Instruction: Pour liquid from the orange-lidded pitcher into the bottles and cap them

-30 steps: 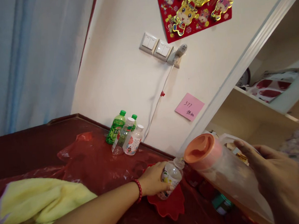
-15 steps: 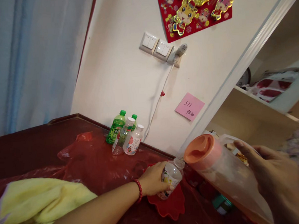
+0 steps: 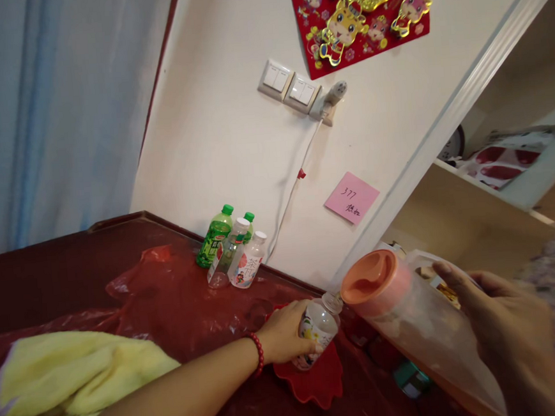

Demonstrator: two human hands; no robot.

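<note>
My left hand is wrapped round an uncapped clear plastic bottle with a printed label. The bottle leans a little to the right, its base over a red scalloped dish. By its handle, my right hand grips a translucent pitcher with an orange lid. The pitcher is tipped left, and its lid's edge is right at the bottle's mouth. A thin stream between them is too small to make out clearly.
Several bottles with green or white caps, among them a green one, stand against the wall. A yellow towel lies at the left, beside crumpled red plastic. A green can sits under the pitcher. A white cord hangs down the wall.
</note>
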